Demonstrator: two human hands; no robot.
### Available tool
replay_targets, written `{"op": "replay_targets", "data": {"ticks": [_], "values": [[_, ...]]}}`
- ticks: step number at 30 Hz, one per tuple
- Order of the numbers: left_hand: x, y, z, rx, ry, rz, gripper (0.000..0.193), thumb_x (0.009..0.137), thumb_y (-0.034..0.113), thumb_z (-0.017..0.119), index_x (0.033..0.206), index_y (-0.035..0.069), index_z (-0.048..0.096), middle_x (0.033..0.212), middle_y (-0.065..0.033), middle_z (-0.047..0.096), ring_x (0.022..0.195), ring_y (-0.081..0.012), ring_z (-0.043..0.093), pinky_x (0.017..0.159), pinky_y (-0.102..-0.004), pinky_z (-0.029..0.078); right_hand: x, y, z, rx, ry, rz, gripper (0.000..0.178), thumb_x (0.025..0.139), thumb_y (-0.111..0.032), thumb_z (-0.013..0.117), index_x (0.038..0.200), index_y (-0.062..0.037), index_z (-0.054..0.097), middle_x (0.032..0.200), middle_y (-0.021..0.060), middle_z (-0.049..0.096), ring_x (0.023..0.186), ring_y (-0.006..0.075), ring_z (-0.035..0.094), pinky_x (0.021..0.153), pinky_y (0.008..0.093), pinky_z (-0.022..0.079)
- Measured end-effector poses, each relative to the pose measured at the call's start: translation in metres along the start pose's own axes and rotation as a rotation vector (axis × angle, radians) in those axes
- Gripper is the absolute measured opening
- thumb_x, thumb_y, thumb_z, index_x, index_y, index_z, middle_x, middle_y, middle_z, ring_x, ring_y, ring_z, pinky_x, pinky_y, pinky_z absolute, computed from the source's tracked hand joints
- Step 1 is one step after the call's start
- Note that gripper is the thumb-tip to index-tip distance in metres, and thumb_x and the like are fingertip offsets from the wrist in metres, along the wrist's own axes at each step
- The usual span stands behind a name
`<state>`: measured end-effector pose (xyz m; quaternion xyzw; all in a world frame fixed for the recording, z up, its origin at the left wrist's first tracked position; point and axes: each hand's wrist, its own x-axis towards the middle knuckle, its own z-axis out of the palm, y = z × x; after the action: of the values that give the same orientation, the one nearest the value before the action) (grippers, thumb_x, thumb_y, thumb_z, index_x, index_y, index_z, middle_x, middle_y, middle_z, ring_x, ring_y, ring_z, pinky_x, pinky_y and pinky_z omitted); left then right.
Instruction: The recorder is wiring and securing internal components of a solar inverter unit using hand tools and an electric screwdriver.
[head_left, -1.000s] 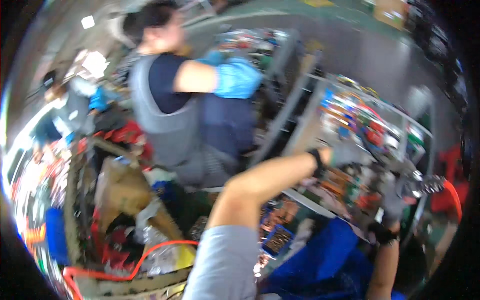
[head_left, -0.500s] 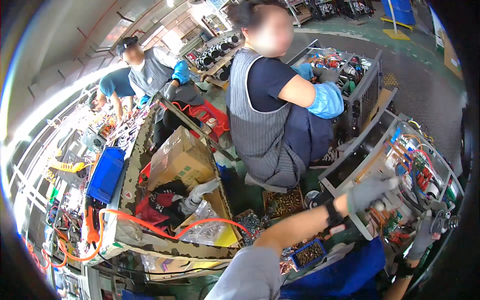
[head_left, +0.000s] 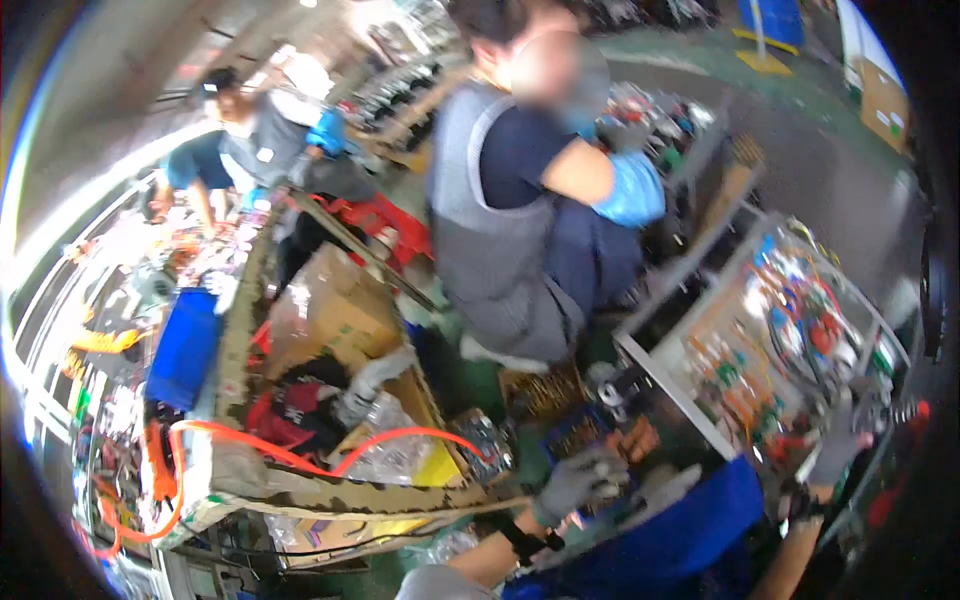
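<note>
My left hand [head_left: 580, 485], in a grey glove, reaches down over a small blue bin [head_left: 612, 508] of small metal parts. Its fingers look apart and bent toward the bin, though motion blurs them. At the right, my gloved right hand [head_left: 835, 445] is closed round a metal tool [head_left: 880, 412] with a coiled section and a red end; its exact kind is unclear. This hand is beside the near right corner of an open metal chassis [head_left: 680, 400], which holds coloured wires, a red part and a circuit board [head_left: 725, 375].
A person [head_left: 510, 220] with blue sleeves crouches ahead at another chassis. Boxes of screws [head_left: 545, 395] stand on the floor. To the left are a worn bench frame with a cardboard box [head_left: 345, 310], an orange hose [head_left: 290, 458] and a blue bin [head_left: 183, 350]. Blue cloth [head_left: 660, 540] lies near me.
My left hand has left the chassis and moved left and down to the small blue bin. The right hand keeps hold of the tool near the chassis. The view has shifted slightly and blurred.
</note>
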<state>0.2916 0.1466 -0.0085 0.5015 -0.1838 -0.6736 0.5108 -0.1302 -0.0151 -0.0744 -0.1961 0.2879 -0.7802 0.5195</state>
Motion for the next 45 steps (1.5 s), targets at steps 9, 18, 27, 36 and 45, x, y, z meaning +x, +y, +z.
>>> {"op": "replay_targets", "data": {"ticks": [9,18,27,36,45], "values": [[0.03,0.045,0.085,0.522,-0.013,0.326,0.022,0.09,0.025,0.053,0.084,0.005,0.056,0.055,0.0022,0.049,0.044,-0.0037,0.041,0.039,-0.0169,0.026,-0.026,0.006,0.125,-1.038,-0.065,-0.692,0.029,0.077,0.002,0.064,0.104,-0.0028,0.055,0.088,0.0035,0.061,0.071,0.0084,0.056,0.058,0.022,0.047],[0.216,0.004,0.211,1.41,-0.616,0.742,0.023,0.077,0.013,0.057,0.098,0.005,0.063,0.089,-0.0137,0.063,0.079,-0.0235,0.062,0.067,-0.0347,0.048,-0.038,-0.012,0.12,-1.026,-0.04,-0.814,0.025,0.075,0.006,0.063,0.099,-0.0003,0.057,0.083,0.0049,0.063,0.066,0.0087,0.059,0.053,0.0225,0.048],[0.26,-0.03,0.266,2.152,-0.852,0.846,0.022,0.079,0.006,0.053,0.095,0.008,0.067,0.098,-0.0122,0.065,0.092,-0.0303,0.063,0.075,-0.0409,0.051,-0.032,-0.014,0.114,-0.978,-0.059,-0.688,0.032,0.077,0.007,0.059,0.106,-0.0025,0.05,0.088,0.0053,0.061,0.071,0.0099,0.058,0.06,0.0255,0.049],[0.251,-0.006,0.253,2.029,-0.755,0.725,0.025,0.075,0.011,0.059,0.099,0.011,0.065,0.099,-0.0142,0.064,0.088,-0.0299,0.062,0.077,-0.0377,0.049,-0.034,-0.007,0.101,-0.958,0.102,-0.568,0.037,0.076,0.006,0.062,0.11,-0.001,0.05,0.09,0.0066,0.062,0.075,0.0115,0.06,0.062,0.0267,0.05],[0.083,0.029,0.076,0.503,0.448,0.893,0.014,0.087,0.006,0.055,0.099,-0.001,0.055,0.088,-0.007,0.058,0.078,-0.0122,0.053,0.067,-0.0244,0.044,-0.04,-0.006,0.081,-0.513,0.175,-0.278,0.023,0.087,-0.007,0.052,0.109,-0.0019,0.055,0.09,0.0071,0.058,0.069,0.0124,0.058,0.055,0.0246,0.047]]}}
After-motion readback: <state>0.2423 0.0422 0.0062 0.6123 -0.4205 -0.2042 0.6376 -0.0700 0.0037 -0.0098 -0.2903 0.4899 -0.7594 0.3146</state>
